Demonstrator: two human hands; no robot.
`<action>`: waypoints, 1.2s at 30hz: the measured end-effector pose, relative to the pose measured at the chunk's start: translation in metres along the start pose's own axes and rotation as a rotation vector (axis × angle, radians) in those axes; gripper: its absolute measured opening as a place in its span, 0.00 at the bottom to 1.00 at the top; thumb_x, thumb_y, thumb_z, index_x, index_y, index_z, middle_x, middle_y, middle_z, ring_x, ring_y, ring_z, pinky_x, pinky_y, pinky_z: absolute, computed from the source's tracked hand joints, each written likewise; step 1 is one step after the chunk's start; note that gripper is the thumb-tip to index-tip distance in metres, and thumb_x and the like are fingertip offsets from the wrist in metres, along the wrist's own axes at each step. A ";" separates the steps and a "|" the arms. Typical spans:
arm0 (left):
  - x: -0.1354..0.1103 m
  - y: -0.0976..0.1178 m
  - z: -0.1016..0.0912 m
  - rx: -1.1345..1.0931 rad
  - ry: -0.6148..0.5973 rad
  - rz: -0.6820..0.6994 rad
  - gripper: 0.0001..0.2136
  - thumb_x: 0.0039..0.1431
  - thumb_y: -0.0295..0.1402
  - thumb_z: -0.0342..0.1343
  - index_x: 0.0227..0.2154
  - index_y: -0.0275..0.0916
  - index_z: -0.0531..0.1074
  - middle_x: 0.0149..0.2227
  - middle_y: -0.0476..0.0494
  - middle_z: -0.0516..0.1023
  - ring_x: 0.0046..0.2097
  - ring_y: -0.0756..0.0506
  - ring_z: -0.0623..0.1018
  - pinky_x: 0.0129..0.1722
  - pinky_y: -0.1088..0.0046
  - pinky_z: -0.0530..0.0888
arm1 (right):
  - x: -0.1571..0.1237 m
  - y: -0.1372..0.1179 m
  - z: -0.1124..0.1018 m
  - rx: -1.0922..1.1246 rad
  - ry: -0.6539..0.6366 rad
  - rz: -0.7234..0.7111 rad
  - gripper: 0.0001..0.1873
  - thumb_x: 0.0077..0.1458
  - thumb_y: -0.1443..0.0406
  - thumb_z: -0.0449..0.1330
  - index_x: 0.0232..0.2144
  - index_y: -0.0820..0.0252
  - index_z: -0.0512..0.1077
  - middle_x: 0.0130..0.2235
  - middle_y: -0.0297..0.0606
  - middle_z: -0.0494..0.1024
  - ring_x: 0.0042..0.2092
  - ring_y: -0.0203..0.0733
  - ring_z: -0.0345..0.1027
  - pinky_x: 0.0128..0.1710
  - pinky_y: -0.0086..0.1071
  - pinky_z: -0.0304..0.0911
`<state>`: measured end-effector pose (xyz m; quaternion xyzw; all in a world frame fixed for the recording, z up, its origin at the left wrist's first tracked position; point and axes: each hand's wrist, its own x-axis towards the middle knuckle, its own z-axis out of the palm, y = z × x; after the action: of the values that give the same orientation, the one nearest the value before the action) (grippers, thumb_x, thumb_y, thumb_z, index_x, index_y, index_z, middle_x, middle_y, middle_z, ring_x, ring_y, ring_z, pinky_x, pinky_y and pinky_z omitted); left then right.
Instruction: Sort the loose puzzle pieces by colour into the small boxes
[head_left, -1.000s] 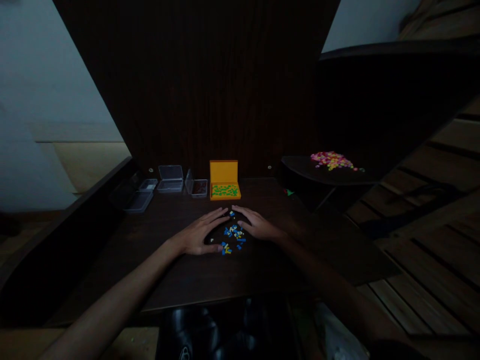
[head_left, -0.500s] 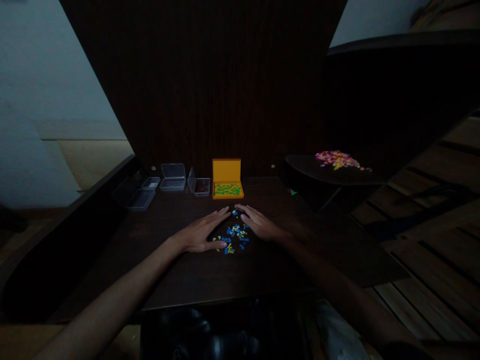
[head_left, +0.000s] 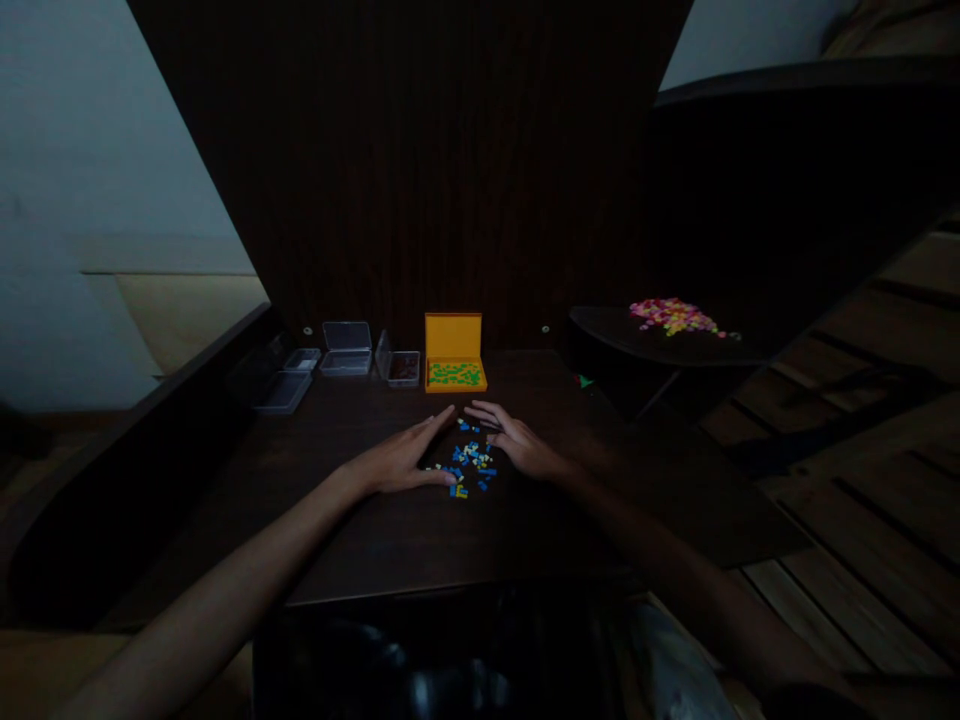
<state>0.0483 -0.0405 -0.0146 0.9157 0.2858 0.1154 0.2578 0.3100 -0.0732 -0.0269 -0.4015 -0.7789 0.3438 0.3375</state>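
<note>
A small heap of blue, yellow and white pieces (head_left: 469, 462) lies on the dark wooden table (head_left: 390, 530). My left hand (head_left: 401, 460) rests flat on the table at the heap's left side, fingers stretched toward it. On the right side of the heap my right hand (head_left: 517, 445) lies flat as well, fingers extended and slightly spread. Both hands cup the heap from either side, and neither holds anything. Behind the heap stands an open orange box (head_left: 454, 362) with green pieces in it.
Several clear plastic boxes (head_left: 345, 350) stand open along the table's back left. A dark round side table (head_left: 660, 345) at the right carries a pile of pink and yellow pieces (head_left: 670, 315). A tall dark panel rises behind the table. Wooden slats lie at the right.
Both hands have drawn closer together round the heap, and the pieces are bunched more tightly. The camera has tilted slightly.
</note>
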 end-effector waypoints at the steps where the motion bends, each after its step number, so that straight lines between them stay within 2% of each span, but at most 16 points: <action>1: 0.000 0.000 -0.001 -0.011 0.004 0.020 0.50 0.55 0.55 0.58 0.69 0.41 0.34 0.70 0.34 0.48 0.69 0.36 0.55 0.66 0.55 0.57 | 0.001 0.000 0.000 -0.010 0.008 -0.007 0.35 0.55 0.73 0.49 0.65 0.57 0.52 0.64 0.44 0.64 0.65 0.47 0.57 0.64 0.50 0.54; 5: -0.002 0.002 -0.005 -0.010 0.007 0.074 0.58 0.46 0.55 0.64 0.69 0.40 0.32 0.70 0.32 0.44 0.69 0.34 0.54 0.66 0.54 0.56 | 0.003 -0.003 0.000 -0.052 -0.030 -0.014 0.37 0.53 0.73 0.49 0.66 0.56 0.52 0.66 0.42 0.61 0.66 0.49 0.54 0.65 0.53 0.49; 11: -0.002 -0.001 -0.005 0.021 -0.018 0.070 0.57 0.49 0.54 0.63 0.69 0.38 0.31 0.71 0.31 0.41 0.70 0.34 0.51 0.67 0.53 0.54 | 0.006 -0.006 0.004 -0.156 -0.096 0.012 0.34 0.60 0.64 0.54 0.67 0.59 0.51 0.68 0.46 0.56 0.67 0.48 0.51 0.67 0.49 0.47; 13: -0.002 -0.003 -0.004 0.013 0.001 0.089 0.56 0.50 0.53 0.63 0.69 0.38 0.31 0.70 0.31 0.42 0.69 0.35 0.52 0.67 0.54 0.55 | 0.006 -0.004 0.004 -0.186 -0.111 0.012 0.34 0.60 0.62 0.54 0.67 0.59 0.51 0.68 0.46 0.56 0.68 0.48 0.50 0.67 0.49 0.47; 17: -0.001 -0.001 -0.003 -0.028 0.030 0.088 0.54 0.52 0.51 0.63 0.69 0.38 0.30 0.69 0.31 0.48 0.69 0.37 0.55 0.66 0.54 0.56 | 0.006 0.000 0.003 -0.189 -0.115 0.007 0.33 0.61 0.65 0.53 0.66 0.58 0.52 0.67 0.45 0.57 0.67 0.48 0.51 0.66 0.49 0.48; 22: 0.001 0.002 -0.004 -0.096 0.046 0.050 0.52 0.54 0.48 0.62 0.69 0.41 0.31 0.68 0.34 0.55 0.68 0.38 0.57 0.66 0.53 0.56 | 0.011 0.002 0.003 -0.195 -0.085 -0.021 0.31 0.61 0.64 0.54 0.65 0.58 0.53 0.63 0.47 0.64 0.64 0.48 0.57 0.63 0.49 0.54; 28: 0.001 0.000 -0.004 -0.063 0.121 0.065 0.43 0.56 0.44 0.61 0.68 0.41 0.43 0.62 0.35 0.66 0.63 0.38 0.68 0.63 0.56 0.62 | 0.020 0.003 0.005 -0.341 -0.076 -0.126 0.24 0.56 0.56 0.62 0.53 0.59 0.68 0.54 0.47 0.73 0.57 0.50 0.65 0.59 0.49 0.58; 32: 0.000 -0.002 -0.006 -0.014 0.140 0.116 0.37 0.58 0.40 0.58 0.66 0.39 0.49 0.63 0.34 0.64 0.62 0.38 0.68 0.62 0.56 0.64 | 0.021 0.004 0.004 -0.347 -0.103 -0.170 0.21 0.56 0.57 0.63 0.50 0.58 0.71 0.54 0.47 0.73 0.58 0.50 0.64 0.60 0.49 0.56; 36: 0.000 -0.001 -0.008 0.022 0.112 0.182 0.31 0.54 0.35 0.59 0.61 0.39 0.59 0.60 0.36 0.68 0.59 0.37 0.70 0.59 0.55 0.67 | 0.020 0.005 0.001 -0.336 -0.139 -0.170 0.20 0.54 0.60 0.63 0.49 0.58 0.73 0.57 0.47 0.70 0.61 0.51 0.60 0.61 0.50 0.55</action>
<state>0.0451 -0.0367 -0.0078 0.9328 0.2168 0.1861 0.2197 0.3027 -0.0542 -0.0267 -0.3602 -0.8778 0.2064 0.2388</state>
